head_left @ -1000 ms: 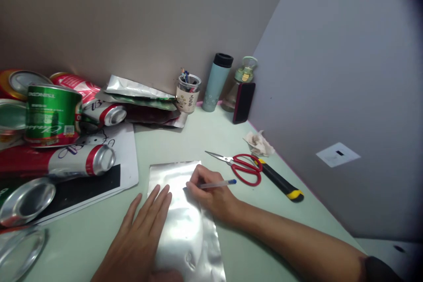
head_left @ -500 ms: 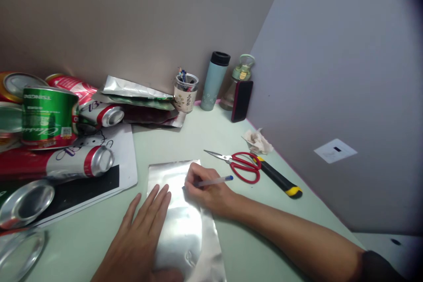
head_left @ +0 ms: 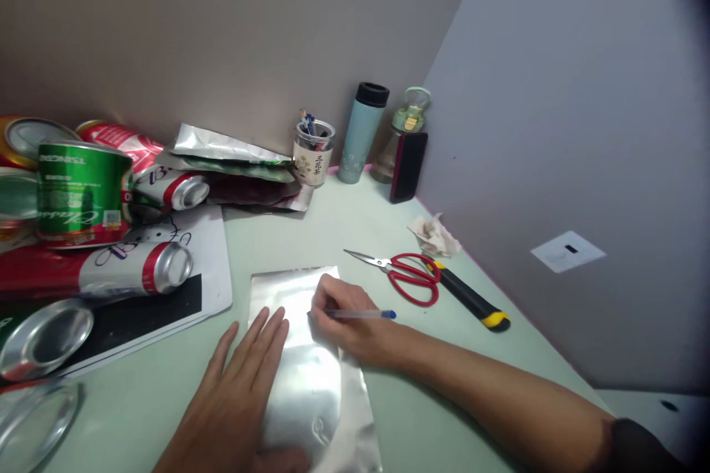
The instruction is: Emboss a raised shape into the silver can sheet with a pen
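Right hand [head_left: 347,325]: fingers pinched shut around a pen with a blue cap [head_left: 360,314], barrel lying nearly flat and pointing right, tip down on the far half of a silver foil pouch [head_left: 308,362]. Cannot tell whether any mark is on the foil; glare hides the surface near the tip.

Left hand [head_left: 238,399]: open, fingers spread flat, gripping nothing, pressing the near-left part of the pouch to the pale green tabletop [head_left: 388,414].

Pouch: flat at centre near, long axis running near to far, far edge square and uncut, crinkled at the near end.

Progress, judged: pouch laid out and pinned, pen in contact, marking under way or barely begun; no finished line visible. Cutting tools untouched.

Right of the hands: red-handled scissors [head_left: 407,277], closed, blades pointing left. Just beyond, a black and yellow utility knife [head_left: 471,301], and farther, a crumpled tissue [head_left: 435,236].

Far corner: pen cup [head_left: 313,157], teal flask [head_left: 361,134], green-lidded bottle [head_left: 402,140] behind a dark phone [head_left: 408,167] leaning upright.

Left: pile of drink cans, one green [head_left: 80,192], one silver and red [head_left: 138,270] lying on a white and black printed board [head_left: 194,288]. More foil pouches [head_left: 233,162] stacked far centre.
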Demonstrator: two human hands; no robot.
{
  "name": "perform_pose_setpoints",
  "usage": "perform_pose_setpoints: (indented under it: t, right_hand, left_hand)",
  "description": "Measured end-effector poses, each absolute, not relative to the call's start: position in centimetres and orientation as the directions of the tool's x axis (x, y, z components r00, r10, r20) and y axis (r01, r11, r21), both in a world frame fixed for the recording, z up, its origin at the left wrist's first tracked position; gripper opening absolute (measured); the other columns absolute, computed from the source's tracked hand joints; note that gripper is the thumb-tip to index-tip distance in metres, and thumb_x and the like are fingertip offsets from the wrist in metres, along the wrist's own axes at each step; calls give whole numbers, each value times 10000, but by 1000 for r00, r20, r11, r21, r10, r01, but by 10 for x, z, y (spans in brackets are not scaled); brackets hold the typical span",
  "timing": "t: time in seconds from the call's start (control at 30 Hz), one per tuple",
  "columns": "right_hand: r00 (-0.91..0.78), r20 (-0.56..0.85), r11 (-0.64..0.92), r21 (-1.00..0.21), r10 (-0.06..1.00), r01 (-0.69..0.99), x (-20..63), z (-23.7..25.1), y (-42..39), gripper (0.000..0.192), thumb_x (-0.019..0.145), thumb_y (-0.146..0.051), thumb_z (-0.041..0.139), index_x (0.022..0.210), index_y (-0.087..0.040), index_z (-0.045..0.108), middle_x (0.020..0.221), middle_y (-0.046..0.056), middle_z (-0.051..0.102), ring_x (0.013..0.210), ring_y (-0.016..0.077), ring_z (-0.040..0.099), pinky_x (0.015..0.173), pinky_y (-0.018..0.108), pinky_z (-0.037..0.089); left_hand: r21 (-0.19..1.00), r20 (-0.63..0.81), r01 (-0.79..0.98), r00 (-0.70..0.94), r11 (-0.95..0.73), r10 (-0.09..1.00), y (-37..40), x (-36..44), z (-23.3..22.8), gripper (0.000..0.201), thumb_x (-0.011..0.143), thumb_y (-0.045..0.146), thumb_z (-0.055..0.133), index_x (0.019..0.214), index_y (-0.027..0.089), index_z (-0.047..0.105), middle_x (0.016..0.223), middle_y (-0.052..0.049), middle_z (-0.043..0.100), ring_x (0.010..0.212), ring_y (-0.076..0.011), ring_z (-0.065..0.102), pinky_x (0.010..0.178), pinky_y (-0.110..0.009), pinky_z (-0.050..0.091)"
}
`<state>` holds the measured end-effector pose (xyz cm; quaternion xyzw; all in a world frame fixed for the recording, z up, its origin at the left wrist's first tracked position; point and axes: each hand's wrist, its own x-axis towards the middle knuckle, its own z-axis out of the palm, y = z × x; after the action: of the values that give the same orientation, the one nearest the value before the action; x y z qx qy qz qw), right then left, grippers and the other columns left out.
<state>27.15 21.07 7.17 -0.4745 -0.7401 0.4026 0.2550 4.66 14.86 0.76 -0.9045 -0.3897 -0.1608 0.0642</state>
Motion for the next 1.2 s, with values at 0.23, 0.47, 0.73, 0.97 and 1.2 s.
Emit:
perform_pose_setpoints:
  t: [0.23,0.47,0.73,0.97,1.2]
  right_hand:
    - [-429,-32,208,-840,903,501,272,74,212,176,864,-118,558,757,-206,448,730,-32,539,648,121,451,588,241,314]
    - [-427,-23,211,-844,904,493,273,69,212,167,861,-131,562,754,-203,456,719,-35,525,644,119,440,591,237,316]
    - [-431,-35,198,-852,902,484,273,69,212,174,852,-124,565,743,-202,454,707,-39,518,641,116,430,596,233,319]
    - [-452,-27,217,-851,892,478,273,71,213,179,846,-148,574,735,-205,445,694,-44,498,642,119,429,595,232,319]
    - [-481,-10,246,-850,877,465,274,69,214,189,836,-129,577,727,-203,440,688,-48,473,644,117,410,610,238,314]
  left_hand:
    - [-8,359,714,655,-700,665,149,48,12,1254,506,601,818,1486,4,312,1483,-249,483,1366,-374,464,1221,-418,38]
    - [-11,350,714,659,-700,666,150,49,12,1287,497,611,824,1499,7,288,1483,-246,484,1365,-380,465,1222,-430,38]
    - [9,341,722,648,-691,681,148,47,10,1275,519,611,820,1511,18,281,1510,-236,455,1398,-368,428,1223,-424,43]
    - [30,336,719,647,-695,684,148,46,7,1308,512,623,826,1525,20,259,1532,-230,428,1432,-361,373,1223,-437,54]
    - [29,330,724,644,-689,690,149,47,10,1319,492,633,827,1522,27,268,1529,-232,432,1424,-359,379,1220,-425,42]
